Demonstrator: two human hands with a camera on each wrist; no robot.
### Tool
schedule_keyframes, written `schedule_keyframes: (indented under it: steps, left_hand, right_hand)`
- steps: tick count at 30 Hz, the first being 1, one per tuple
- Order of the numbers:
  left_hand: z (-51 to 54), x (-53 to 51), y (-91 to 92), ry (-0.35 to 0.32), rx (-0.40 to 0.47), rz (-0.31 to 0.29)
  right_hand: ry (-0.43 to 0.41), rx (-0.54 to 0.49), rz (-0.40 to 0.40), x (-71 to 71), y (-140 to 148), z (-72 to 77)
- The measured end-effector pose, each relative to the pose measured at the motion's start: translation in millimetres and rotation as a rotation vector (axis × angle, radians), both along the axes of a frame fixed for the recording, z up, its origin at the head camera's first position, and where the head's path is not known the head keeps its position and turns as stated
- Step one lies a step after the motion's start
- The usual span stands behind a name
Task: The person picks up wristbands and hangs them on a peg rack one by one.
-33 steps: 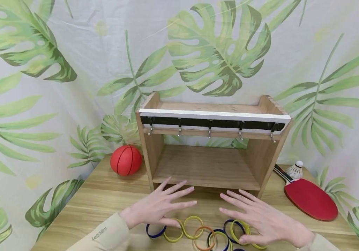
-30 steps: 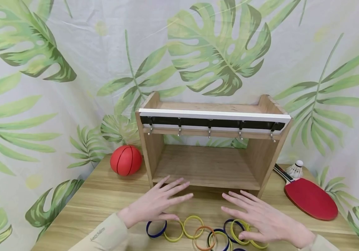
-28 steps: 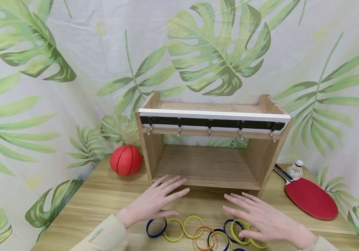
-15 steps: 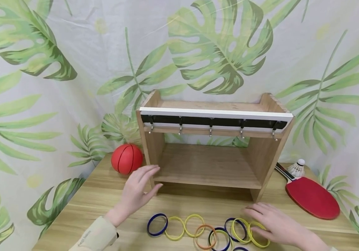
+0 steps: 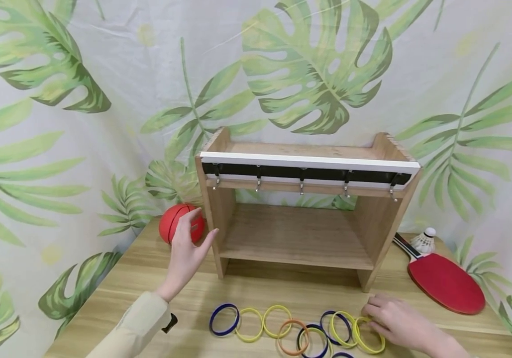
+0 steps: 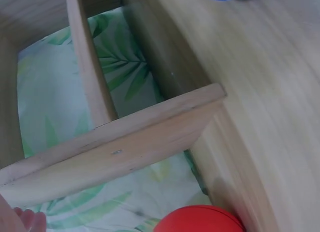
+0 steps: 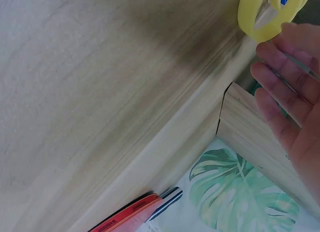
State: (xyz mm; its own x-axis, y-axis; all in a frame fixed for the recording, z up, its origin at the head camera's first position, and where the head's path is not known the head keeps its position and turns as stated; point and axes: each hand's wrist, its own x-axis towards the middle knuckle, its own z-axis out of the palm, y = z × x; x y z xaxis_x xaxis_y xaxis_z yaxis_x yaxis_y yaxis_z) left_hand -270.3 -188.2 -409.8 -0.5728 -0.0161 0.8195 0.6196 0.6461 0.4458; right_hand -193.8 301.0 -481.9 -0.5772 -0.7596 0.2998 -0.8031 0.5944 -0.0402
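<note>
The left hand (image 5: 185, 256) hovers toward ten o'clock of the desk (image 5: 139, 288), its grip wide, thumb and fingers spread well apart. In the head view it overlaps the red ball (image 5: 169, 223), also at ten o'clock; the left wrist view shows ball and fingers apart, with the side panel of the wooden shelf (image 5: 296, 233) near the fingertips. The right hand (image 5: 396, 320) is at about four o'clock, its grip fairly narrow, fingers slightly bent beside a yellow ring (image 7: 245, 14) on the desk; whether they touch it I cannot tell. That ring lies at the three o'clock end of a loose row, an orange ring (image 5: 292, 354) near six o'clock and a dark blue ring (image 5: 211, 320) at the row's nine o'clock end. The shelf stands at twelve o'clock, a strip of five hooks (image 5: 323, 174) along its upper front. At two o'clock a red paddle (image 5: 446, 283) lies just beside a shuttlecock (image 5: 423, 242)
</note>
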Motion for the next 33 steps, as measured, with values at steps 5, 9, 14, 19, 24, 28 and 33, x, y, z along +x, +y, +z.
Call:
schedule_keyframes:
  steps: [5, 9, 14, 19, 24, 28, 33]
  left_hand:
    - [3.6, -5.7, 3.2, -0.134, 0.049, -0.017]
    - [5.6, -9.4, 6.3, -0.213, 0.094, -0.049]
    - [7.7, -11.6, 9.0, -0.248, 0.117, -0.082]
    - [10.0, -12.1, 10.3, -0.312, 0.177, -0.1]
    - [11.3, -11.2, 11.9, -0.375, 0.248, -0.106]
    - [11.8, -9.6, 13.6, -0.395, 0.272, -0.094]
    - [9.6, -10.0, 13.6, -0.419, 0.313, -0.117]
  right_hand:
    - [-0.049, 0.025, -0.044, 0.1, -1, -1.1]
    - [-0.093, 0.007, -0.046, -0.8, -2, -1.8]
    - [-0.146, -0.068, 0.005, -1.8, -1, 2.7]
    - [-0.141, -0.111, 0.025, 1.3, -6, 15.3]
    - [-0.052, -0.154, 0.073, 3.6, -16, 29.2]
    - [0.006, -0.205, 0.127, 4.4, -28, 42.5]
    - [-0.014, -0.289, 0.184, 5.9, -49, 66.2]
